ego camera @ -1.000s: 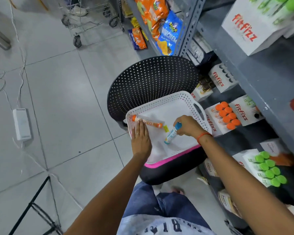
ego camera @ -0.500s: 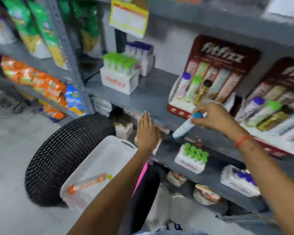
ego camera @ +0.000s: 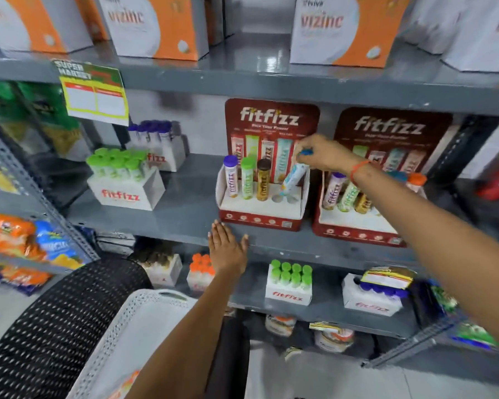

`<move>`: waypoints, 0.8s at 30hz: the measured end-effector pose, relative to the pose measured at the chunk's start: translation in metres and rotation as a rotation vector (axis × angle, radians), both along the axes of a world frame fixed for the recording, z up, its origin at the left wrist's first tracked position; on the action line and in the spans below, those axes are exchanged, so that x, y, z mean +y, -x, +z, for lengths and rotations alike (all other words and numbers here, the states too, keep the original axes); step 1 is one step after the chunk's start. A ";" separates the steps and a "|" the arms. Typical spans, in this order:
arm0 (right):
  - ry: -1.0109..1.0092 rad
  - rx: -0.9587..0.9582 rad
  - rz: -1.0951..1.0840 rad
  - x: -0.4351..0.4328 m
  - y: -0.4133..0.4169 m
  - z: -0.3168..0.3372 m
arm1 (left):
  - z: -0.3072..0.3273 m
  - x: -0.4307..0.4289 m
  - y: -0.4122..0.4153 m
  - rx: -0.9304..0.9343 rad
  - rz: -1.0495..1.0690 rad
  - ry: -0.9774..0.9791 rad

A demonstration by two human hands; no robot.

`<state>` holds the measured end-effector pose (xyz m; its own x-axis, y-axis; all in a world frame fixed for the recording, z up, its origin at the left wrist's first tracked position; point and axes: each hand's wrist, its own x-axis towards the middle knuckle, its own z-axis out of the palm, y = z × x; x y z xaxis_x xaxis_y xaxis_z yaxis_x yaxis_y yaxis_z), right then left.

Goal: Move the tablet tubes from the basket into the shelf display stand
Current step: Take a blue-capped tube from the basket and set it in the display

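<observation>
My right hand (ego camera: 324, 154) grips the blue cap of a white tablet tube (ego camera: 293, 175), tilted, its foot at the fourth hole of the red fitfizz display stand (ego camera: 260, 218). That stand holds a purple-capped, a green-capped and a brown-capped tube upright on its left side. My left hand (ego camera: 227, 249) rests flat and open on the front edge of the grey shelf (ego camera: 185, 214), below the stand. The white perforated basket (ego camera: 144, 315) sits on a black chair at the bottom; an orange tube (ego camera: 127, 384) lies in it, mostly hidden by my left arm.
A second red fitfizz stand (ego camera: 357, 228) with several tubes stands right of the first. White fitfizz boxes (ego camera: 126, 192) of green-capped and purple-capped tubes sit left on the same shelf. More boxes fill the shelf below; orange vizinc cartons (ego camera: 159, 27) sit above. The black mesh chair back (ego camera: 58, 326) is lower left.
My right hand carried the blue-capped tube from the basket up to the display stand and tipped its foot onto a hole. My left hand left the basket and moved to the shelf edge.
</observation>
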<state>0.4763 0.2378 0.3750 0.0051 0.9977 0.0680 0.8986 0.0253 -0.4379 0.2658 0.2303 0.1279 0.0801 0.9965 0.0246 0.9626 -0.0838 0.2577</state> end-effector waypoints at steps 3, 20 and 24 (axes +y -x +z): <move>-0.022 -0.056 0.002 0.018 -0.006 -0.005 | 0.001 0.000 0.001 0.016 -0.002 0.006; -0.032 -0.048 -0.021 0.029 0.014 -0.014 | -0.002 -0.001 0.001 0.014 0.014 0.027; -0.026 -0.084 0.008 0.036 0.017 -0.016 | -0.002 -0.002 0.001 -0.005 0.012 0.021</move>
<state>0.4596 0.2738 0.3591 -0.0100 0.9956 0.0937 0.9318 0.0433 -0.3604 0.2648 0.2286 0.1259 0.0682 0.9977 0.0037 0.9622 -0.0668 0.2642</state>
